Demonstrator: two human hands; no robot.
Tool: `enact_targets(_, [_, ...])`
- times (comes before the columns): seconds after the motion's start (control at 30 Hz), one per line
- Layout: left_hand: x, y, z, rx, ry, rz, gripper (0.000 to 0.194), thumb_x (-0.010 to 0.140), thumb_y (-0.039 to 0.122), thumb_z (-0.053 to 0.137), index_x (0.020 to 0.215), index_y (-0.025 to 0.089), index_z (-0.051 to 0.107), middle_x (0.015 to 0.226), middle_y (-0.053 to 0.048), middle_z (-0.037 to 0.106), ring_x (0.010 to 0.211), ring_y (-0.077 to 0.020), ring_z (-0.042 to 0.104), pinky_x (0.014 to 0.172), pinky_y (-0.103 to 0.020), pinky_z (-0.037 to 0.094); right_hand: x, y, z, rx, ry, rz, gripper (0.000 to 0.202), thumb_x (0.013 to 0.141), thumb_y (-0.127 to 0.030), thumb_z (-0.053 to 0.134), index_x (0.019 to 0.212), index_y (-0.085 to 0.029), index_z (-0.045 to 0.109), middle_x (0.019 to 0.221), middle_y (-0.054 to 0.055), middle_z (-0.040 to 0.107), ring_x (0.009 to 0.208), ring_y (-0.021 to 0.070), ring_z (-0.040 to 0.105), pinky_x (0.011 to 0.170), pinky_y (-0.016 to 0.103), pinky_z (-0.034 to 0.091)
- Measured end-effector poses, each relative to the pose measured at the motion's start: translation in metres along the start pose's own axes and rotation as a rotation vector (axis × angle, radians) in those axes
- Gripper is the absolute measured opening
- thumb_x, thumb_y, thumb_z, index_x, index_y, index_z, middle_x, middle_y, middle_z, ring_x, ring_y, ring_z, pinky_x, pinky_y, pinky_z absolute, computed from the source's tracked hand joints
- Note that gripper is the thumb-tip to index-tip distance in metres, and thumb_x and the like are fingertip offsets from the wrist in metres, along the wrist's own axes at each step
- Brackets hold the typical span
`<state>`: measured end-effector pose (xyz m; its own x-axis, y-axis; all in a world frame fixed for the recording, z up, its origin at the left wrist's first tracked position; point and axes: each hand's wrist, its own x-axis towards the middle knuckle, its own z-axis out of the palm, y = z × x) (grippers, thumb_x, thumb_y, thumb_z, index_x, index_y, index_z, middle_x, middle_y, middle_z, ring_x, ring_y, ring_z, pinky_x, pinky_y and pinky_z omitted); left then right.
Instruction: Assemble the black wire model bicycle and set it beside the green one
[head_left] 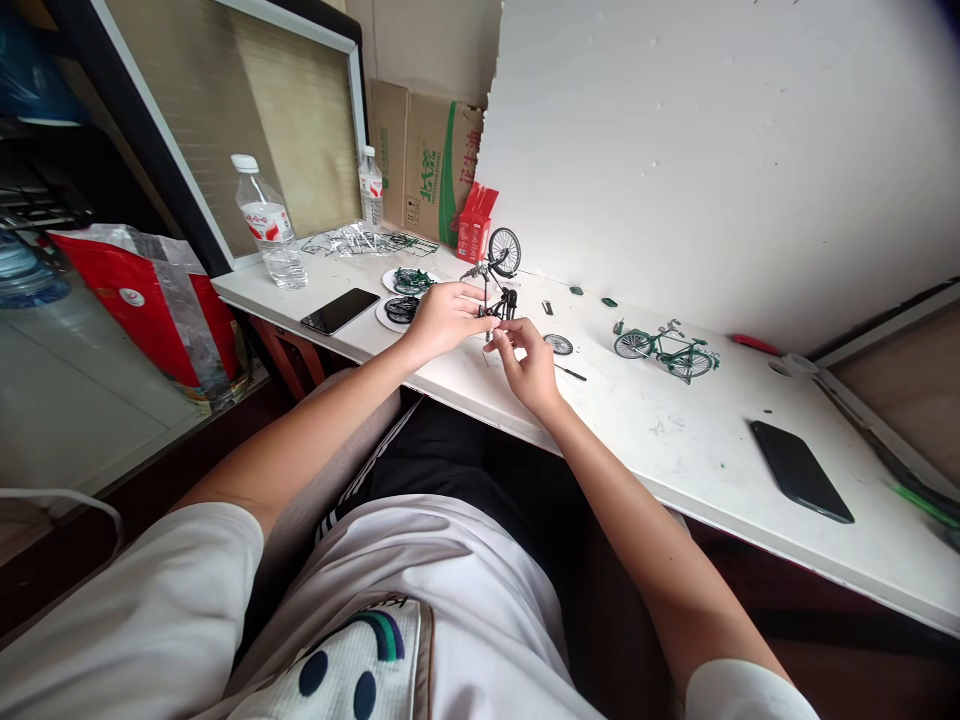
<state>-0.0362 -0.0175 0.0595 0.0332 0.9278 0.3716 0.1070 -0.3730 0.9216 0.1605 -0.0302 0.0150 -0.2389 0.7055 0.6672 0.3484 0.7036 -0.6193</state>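
Observation:
My left hand [448,318] is closed on a black model bicycle [505,253], which stands tilted up on end above the table with one spoked wheel at the top. Thumb and fingers of my right hand [531,366] are pinched together at its lower end, against the left fingertips; whatever they grip is too small to make out. On the table just right of that hand lie a loose spoked wheel [559,344] and a thin black rod [571,373]. Farther right stands a finished-looking green model bicycle [667,352].
Left of my hands are a plate of green parts [412,281], a plate of black wheels [401,310], a phone [341,311] and a water bottle [271,230]. Behind stand a red box [475,225] and a carton [424,165]. A black phone [801,470] lies right.

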Motion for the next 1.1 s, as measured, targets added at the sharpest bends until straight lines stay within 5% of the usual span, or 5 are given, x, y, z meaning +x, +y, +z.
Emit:
enact_targets(0.77, [-0.0030, 0.0006, 0.0066, 0.031, 0.020, 0.120, 0.047, 0.066, 0.022, 0.097, 0.108, 0.014, 0.077, 0.113, -0.015, 0.081, 0.101, -0.0241, 0.076, 0.084, -0.033, 0.065, -0.0024, 0.0072, 0.0046, -0.062, 0.007, -0.066, 0.029, 0.112, -0.053, 0.056, 0.120, -0.025, 0.060, 0.097, 0.006, 0.081, 0.089, 0.0251, 0.079, 0.084, 0.043, 0.061])
enact_targets(1.1, [-0.0059, 0.0078, 0.0038, 0.026, -0.039, 0.061, 0.061, 0.064, 0.026, 0.102, 0.117, 0.014, 0.074, 0.115, -0.015, 0.080, 0.086, -0.0192, 0.076, 0.085, -0.036, 0.065, -0.0022, 0.0041, 0.0031, -0.037, 0.017, -0.031, 0.036, 0.111, -0.060, 0.054, 0.120, -0.026, 0.061, 0.099, 0.007, 0.080, 0.091, 0.0250, 0.079, 0.085, 0.043, 0.063])
